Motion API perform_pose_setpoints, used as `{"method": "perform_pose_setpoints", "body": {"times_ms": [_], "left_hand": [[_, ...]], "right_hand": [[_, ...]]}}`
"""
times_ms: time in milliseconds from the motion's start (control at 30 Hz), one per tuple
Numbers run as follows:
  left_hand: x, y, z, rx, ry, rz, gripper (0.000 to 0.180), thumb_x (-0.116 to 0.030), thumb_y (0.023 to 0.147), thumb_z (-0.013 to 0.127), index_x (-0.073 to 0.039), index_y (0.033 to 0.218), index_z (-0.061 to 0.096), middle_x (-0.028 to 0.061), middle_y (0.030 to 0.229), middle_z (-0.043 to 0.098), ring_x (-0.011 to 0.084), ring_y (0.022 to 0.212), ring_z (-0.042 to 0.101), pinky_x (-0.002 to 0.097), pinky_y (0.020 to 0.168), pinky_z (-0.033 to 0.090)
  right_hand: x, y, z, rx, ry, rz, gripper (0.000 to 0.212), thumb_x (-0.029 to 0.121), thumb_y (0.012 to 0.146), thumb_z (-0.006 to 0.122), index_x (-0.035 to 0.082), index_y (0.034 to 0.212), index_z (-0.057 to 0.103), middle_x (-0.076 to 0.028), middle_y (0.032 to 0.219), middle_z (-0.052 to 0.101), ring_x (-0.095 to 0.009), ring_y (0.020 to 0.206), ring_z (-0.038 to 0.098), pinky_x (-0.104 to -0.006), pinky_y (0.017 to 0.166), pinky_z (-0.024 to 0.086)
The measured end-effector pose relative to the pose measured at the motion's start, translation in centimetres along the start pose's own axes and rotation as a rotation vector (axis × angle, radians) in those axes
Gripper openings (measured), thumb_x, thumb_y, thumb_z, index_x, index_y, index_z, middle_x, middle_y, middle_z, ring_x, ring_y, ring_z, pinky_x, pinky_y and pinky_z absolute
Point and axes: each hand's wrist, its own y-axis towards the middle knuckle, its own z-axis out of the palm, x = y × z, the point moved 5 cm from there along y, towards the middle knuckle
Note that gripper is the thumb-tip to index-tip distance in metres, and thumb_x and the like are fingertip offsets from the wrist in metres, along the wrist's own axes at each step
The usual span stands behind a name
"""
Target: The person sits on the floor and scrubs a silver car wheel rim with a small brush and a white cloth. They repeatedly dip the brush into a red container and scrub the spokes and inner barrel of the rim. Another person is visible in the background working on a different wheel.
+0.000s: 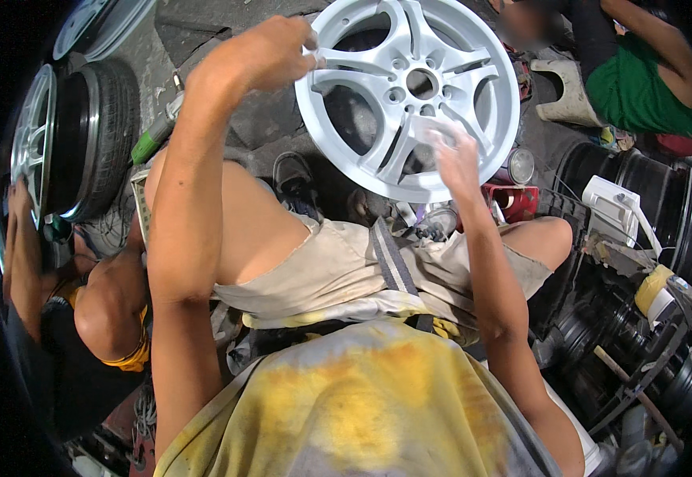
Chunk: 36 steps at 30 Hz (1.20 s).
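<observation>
A silver-white alloy wheel rim with split spokes is raised in front of me, its face turned up toward me. At its upper left edge, my left hand is closed, with fingertips curled on the rim's lip. My right hand is over the lower spokes. Its fingers are pinched on a thin pale sheet, pressed against a spoke near the hub. That sheet is smeared by motion, so its exact kind does not show. Whitish dust coats the right fingers.
A tyre and more rims stand at the left, near another person's knee. A green-and-grey power tool lies by my left arm. A person in a green shirt sits at the far right. Dark rims crowd the right side.
</observation>
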Motion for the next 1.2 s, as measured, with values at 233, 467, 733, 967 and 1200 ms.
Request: {"method": "perform_pose_setpoints", "body": {"times_ms": [233,467,733,967,1200], "left_hand": [[-5.0,0.3,8.6,0.438,0.188,0.125,0.034,-0.028,0.089,0.072,0.001,0.106,0.074,0.0254,0.106,0.073,0.0400,0.101,0.070,0.0462,0.091,0.056],[-7.8,-2.5,16.7,0.597,0.304,0.278,0.049,-0.042,0.088,0.071,0.002,0.110,0.073,0.0280,0.112,0.071,0.0409,0.106,0.070,0.0459,0.091,0.056],[-9.3,-0.9,19.4,0.413,-0.449,-0.034,0.075,-0.053,0.093,0.064,0.020,0.111,0.063,0.0372,0.112,0.067,0.0409,0.106,0.070,0.0451,0.090,0.054],[-6.0,6.3,14.5,-0.031,-0.983,-0.238,0.057,-0.038,0.097,0.065,0.012,0.123,0.064,0.0233,0.105,0.071,0.0236,0.092,0.068,0.0439,0.083,0.052],[-6.6,5.0,3.9,-0.394,-1.046,0.149,0.034,-0.025,0.095,0.059,0.002,0.112,0.071,0.0146,0.099,0.076,0.0218,0.088,0.069,0.0380,0.079,0.053]], "right_hand": [[-1.8,-6.6,-0.2,0.130,0.009,0.045,0.027,0.006,0.091,0.067,-0.001,0.117,0.061,-0.018,0.100,0.067,-0.032,0.098,0.067,-0.0434,0.088,0.052],[0.4,-11.8,0.2,0.254,-0.452,-0.283,0.040,0.023,0.092,0.071,0.002,0.126,0.066,-0.022,0.117,0.062,-0.042,0.105,0.061,-0.0482,0.091,0.051],[0.0,-11.0,0.7,0.306,-0.560,-0.376,0.036,0.017,0.093,0.066,0.001,0.125,0.066,-0.022,0.112,0.062,-0.041,0.100,0.062,-0.0486,0.088,0.052],[2.2,-7.0,0.8,0.277,-0.339,-0.160,0.025,0.011,0.093,0.063,-0.001,0.115,0.070,-0.024,0.099,0.061,-0.043,0.089,0.062,-0.0492,0.078,0.050],[2.5,-8.0,6.9,0.079,-0.517,-0.115,0.020,0.013,0.094,0.059,-0.001,0.103,0.071,-0.025,0.088,0.063,-0.044,0.087,0.065,-0.0511,0.078,0.053]]}}
